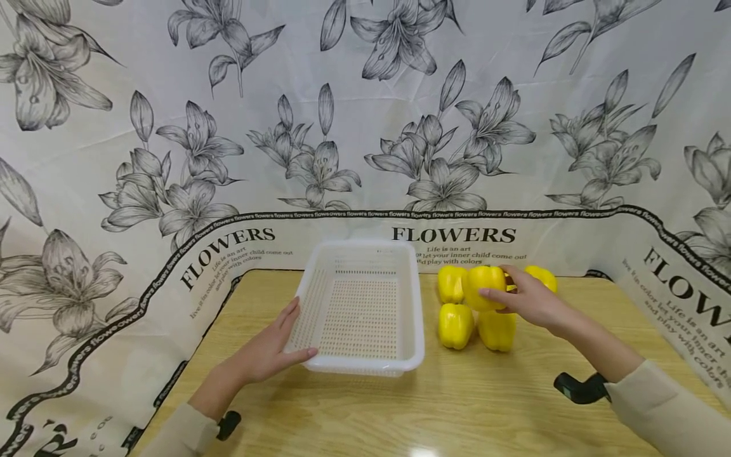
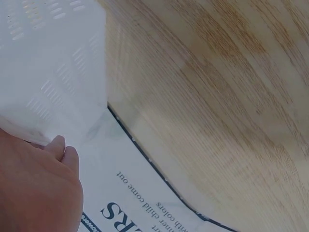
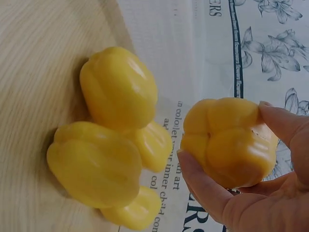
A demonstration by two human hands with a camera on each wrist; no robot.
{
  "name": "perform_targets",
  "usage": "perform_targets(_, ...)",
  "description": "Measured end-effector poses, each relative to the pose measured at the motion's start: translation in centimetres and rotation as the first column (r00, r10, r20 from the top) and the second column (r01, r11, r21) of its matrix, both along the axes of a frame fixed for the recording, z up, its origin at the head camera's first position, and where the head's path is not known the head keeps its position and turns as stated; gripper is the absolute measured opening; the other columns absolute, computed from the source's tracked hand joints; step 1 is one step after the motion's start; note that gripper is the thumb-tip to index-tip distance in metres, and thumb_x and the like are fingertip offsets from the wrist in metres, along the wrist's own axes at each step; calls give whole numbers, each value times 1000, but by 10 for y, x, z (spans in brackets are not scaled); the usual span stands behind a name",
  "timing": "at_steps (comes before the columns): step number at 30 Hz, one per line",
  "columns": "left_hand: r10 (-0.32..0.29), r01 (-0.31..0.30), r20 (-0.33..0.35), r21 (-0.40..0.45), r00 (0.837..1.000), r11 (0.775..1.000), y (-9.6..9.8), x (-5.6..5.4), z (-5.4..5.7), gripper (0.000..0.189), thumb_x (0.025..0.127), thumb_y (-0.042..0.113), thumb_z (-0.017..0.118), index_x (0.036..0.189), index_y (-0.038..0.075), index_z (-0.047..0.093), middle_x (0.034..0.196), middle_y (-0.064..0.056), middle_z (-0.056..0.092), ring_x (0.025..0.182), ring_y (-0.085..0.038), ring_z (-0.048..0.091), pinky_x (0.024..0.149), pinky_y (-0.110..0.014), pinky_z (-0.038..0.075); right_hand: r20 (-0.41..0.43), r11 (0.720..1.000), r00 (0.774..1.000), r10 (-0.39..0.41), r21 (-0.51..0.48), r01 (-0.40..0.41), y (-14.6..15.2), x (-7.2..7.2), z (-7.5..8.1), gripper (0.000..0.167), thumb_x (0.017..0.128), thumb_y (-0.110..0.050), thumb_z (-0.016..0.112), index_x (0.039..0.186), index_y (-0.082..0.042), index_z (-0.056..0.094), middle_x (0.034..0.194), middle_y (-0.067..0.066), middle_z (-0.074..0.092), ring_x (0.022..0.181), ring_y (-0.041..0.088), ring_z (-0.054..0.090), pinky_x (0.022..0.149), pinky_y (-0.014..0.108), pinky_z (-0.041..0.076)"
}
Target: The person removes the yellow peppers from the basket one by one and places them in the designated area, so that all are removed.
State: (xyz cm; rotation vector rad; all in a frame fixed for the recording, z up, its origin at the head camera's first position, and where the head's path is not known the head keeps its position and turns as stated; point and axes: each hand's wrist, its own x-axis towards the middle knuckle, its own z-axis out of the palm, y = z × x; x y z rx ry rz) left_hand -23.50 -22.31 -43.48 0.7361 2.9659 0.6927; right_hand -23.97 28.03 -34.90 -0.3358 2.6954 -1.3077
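My right hand (image 1: 528, 295) grips a yellow bell pepper (image 1: 485, 287) between thumb and fingers, raised above the other peppers. In the right wrist view this bell pepper (image 3: 229, 142) shows its lobed end, apart from the group. On the table below lie several more yellow bell peppers, among them a front left one (image 1: 455, 326) and a front right one (image 1: 497, 331). A white plastic basket (image 1: 419, 304) with slotted walls stands left of them, with no pepper inside. At its left near corner my left hand (image 1: 268, 349) holds the rim, thumb over the front edge.
The wooden table (image 1: 365, 412) ends at the back against a white cloth (image 1: 342, 158) printed with flowers and lettering. One yellow pepper (image 1: 541, 278) sits at the back right, partly behind the right hand. Dark wrist straps (image 1: 581, 388) show at the sleeves.
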Motion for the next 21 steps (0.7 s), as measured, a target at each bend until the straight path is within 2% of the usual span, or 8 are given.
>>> perform_targets(13,1,-1,2,1,1000,1000,0,-1,1,110,93,72,55,164,2,7,173,-9,-2,153,-37,23,121,-53,28,-72,991,994,-88,98,95,59,0,-10,78,107,-35,55,150,20,21,133,38,46,111,41,60,81,36,62)
perform_targets(17,0,0,11,14,1000,1000,1,-1,1,111,93,72,56,164,3,7,173,-9,-2,153,-37,22,121,-53,28,-58,988,992,-107,106,113,75,1,-18,78,107,-33,55,149,22,20,130,40,45,107,39,62,79,36,63)
perform_targets(21,13,-14,16,19,1000,1000,0,0,-2,111,92,73,56,164,4,7,173,-7,-2,153,-38,22,121,-55,27,-6,985,993,-121,126,121,88,2,-33,81,107,-33,56,146,26,17,129,43,42,104,38,64,79,39,63)
